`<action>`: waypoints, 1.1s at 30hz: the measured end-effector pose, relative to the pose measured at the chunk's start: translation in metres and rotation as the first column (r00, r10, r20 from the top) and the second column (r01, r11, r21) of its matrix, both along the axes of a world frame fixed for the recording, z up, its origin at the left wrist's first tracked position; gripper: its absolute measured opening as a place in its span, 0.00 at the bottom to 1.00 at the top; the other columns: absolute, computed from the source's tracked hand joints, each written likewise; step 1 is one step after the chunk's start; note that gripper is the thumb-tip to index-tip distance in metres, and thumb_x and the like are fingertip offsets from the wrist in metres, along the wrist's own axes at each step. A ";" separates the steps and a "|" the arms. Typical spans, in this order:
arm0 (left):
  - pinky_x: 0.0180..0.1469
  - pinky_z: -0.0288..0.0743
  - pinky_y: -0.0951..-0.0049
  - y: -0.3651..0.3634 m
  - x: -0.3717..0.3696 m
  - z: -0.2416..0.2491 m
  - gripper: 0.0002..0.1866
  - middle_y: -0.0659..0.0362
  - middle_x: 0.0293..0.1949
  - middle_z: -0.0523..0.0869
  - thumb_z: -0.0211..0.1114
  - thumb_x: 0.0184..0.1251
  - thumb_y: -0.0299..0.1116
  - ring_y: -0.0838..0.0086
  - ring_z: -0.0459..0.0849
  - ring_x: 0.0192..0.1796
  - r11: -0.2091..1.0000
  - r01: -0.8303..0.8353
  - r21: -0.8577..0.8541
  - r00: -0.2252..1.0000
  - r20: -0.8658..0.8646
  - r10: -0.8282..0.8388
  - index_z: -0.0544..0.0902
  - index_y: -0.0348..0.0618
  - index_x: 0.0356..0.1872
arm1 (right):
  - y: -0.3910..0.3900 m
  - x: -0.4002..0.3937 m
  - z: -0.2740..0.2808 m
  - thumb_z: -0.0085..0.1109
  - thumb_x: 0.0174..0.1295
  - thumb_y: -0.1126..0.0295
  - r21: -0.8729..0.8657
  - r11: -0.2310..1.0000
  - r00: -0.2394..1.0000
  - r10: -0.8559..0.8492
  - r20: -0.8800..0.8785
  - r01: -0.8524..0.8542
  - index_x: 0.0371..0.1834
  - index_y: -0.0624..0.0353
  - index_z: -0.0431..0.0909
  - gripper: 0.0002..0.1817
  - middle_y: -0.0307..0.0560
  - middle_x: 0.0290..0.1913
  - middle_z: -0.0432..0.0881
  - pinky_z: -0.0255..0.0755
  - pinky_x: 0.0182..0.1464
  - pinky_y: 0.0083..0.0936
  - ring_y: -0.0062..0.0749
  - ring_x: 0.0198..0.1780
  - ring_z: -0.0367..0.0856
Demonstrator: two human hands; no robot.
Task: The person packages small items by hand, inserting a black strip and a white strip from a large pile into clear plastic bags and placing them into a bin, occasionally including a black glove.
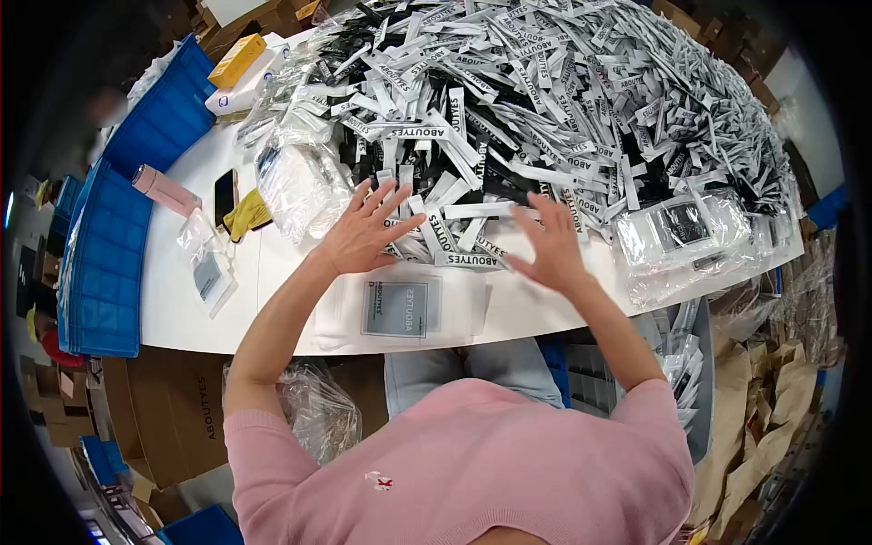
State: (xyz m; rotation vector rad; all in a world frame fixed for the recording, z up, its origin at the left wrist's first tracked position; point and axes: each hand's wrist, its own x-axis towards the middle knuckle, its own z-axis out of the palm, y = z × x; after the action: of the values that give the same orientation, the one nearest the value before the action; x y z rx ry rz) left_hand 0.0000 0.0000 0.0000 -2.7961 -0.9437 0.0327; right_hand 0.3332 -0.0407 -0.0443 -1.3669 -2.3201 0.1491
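Note:
My left hand (363, 232) is at the near edge of a large heap of narrow white strips (581, 82) printed ABOUTYES, with some black ones among them. Its fingers are spread and hold nothing. Opposite it, my right hand (551, 245) hovers by the same edge, fingers apart and slightly blurred, also with nothing in it. Several loose strips (445, 238) lie between the two hands. Directly in front of my body, a flat transparent bag (396, 309) with a grey printed panel lies on the white table (272, 322).
Stacked plastic bags (304, 191) lie left of the heap, and more bags (681, 232) lie right. A phone (225, 195), yellow cloth (245, 216), pink bottle (166, 189) and small bag (211, 272) sit near blue crates (104, 263). A grey bin (695, 381) stands below right.

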 end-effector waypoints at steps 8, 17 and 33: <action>0.67 0.41 0.38 0.085 0.028 -0.029 0.42 0.57 0.71 0.49 0.66 0.47 0.56 0.58 0.63 0.64 0.953 0.302 0.005 0.949 -0.096 -0.301 0.57 0.74 0.66 | 0.053 -0.048 -0.009 0.62 0.46 0.47 0.051 0.997 0.970 0.038 0.241 -0.052 0.66 0.33 0.60 0.40 0.50 0.72 0.46 0.26 0.67 0.61 0.51 0.73 0.38; 0.62 0.59 0.48 0.164 0.048 -0.029 0.47 0.59 0.72 0.50 0.67 0.46 0.55 0.62 0.77 0.55 0.984 0.025 0.178 0.990 -0.142 0.001 0.52 0.73 0.69 | 0.176 -0.045 -0.021 0.56 0.49 0.39 0.206 0.979 0.932 -0.064 0.357 -0.012 0.69 0.36 0.54 0.43 0.43 0.73 0.46 0.35 0.65 0.64 0.47 0.73 0.41; 0.62 0.62 0.57 0.007 -0.011 -0.012 0.28 0.51 0.58 0.71 0.65 0.47 0.27 0.54 0.67 0.62 0.974 -0.172 -0.149 0.843 0.489 0.224 0.74 0.47 0.55 | 0.032 0.063 -0.020 0.55 0.59 0.63 0.166 0.979 0.984 -0.138 0.112 0.118 0.56 0.53 0.71 0.21 0.51 0.59 0.69 0.53 0.66 0.42 0.45 0.64 0.61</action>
State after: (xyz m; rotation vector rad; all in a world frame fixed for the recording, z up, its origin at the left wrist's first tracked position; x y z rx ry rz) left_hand -0.0111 0.0073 -0.0119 -2.8333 -1.3752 -0.6747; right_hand 0.3962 -0.0090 -0.0643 -1.4755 -2.2776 -0.1608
